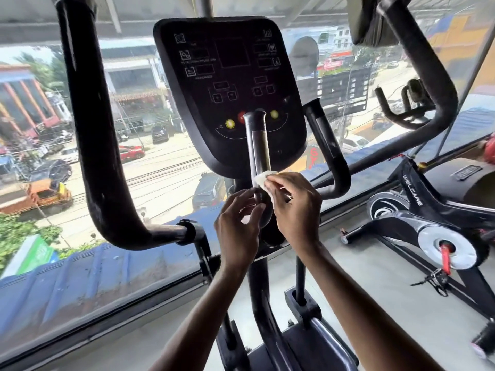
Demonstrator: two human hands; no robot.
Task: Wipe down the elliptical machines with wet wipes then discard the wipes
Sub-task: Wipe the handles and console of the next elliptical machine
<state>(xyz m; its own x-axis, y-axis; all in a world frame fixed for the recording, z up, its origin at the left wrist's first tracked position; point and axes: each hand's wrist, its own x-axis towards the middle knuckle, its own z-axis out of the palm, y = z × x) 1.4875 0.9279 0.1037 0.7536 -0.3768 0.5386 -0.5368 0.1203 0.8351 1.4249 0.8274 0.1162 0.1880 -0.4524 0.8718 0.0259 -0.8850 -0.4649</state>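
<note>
Only clear text was "WELCARE" in white down the black frame of the spin bike (428, 210) on the right. The legends on the console (230, 84) were too small and dim to read. It was a dark panel with its displays off, two yellow buttons (229, 123) and a red button (242, 117) half hidden behind the handle top. The elliptical (258, 285) faced the window (150, 170), with the console square to the camera. Its inner handle (259, 148) stood close to vertical, long axis up-down, rounded top end in front of the lower console and a shiny strip running along its length. The wet wipe (262, 178) was white and bunched, sitting on the right side of that handle just below the strip, where the bar starts to bend. The right hand (294, 207) had fingertips and thumb pinched on the wipe, pressing it to the bar. The left hand (237, 226) was just below, fingers curled round the lower bend of the same handle, with a bit of white showing between its fingers. The hands were nearly touching. A second inner handle (325, 145) rose on the right, tilted outward. The big left swing arm (88, 129) curved down the left of the view. The floor (348, 277) was plain grey and smooth. The room was an upper-storey gym with full glass frontage, and a street with parked cars and shop fronts lay below in daylight.
</note>
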